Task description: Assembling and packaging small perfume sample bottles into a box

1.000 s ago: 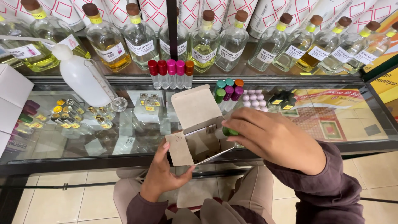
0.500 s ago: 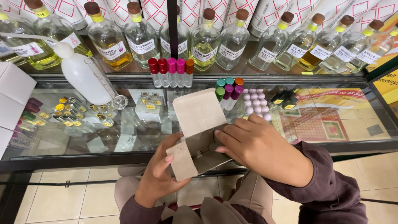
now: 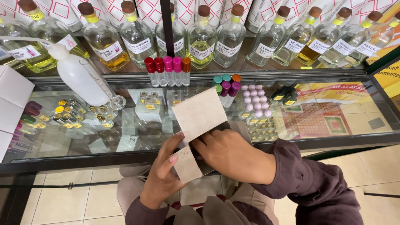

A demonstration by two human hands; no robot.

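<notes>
Cardboard box (image 3: 199, 125) is sitting at the table's (image 3: 104, 141) near edge, lid still standing open. Left hand (image 3: 164, 168) is gripping its side flap; right hand (image 3: 231, 155), curled, is pressing inside. Closing remains.

Counter: we stand at a glass-topped display counter (image 3: 104, 143) with a dark frame; small vials show beneath the glass.
Back ledge: we see a row of clear cork-stoppered bottles (image 3: 201, 39) holding pale and amber liquid.
Left on the glass: a white squeeze bottle (image 3: 81, 79) lies tilted beside a glass measuring cylinder (image 3: 104, 87), and white boxes (image 3: 12, 96) sit at the edge.
Middle: we count five small vials with red, pink and orange caps (image 3: 167, 71) standing upright, and near them a cluster with teal, purple and orange caps (image 3: 227, 85).
Right: dark little bottles (image 3: 285, 96) near a batch of pale pink round caps (image 3: 254, 100).
</notes>
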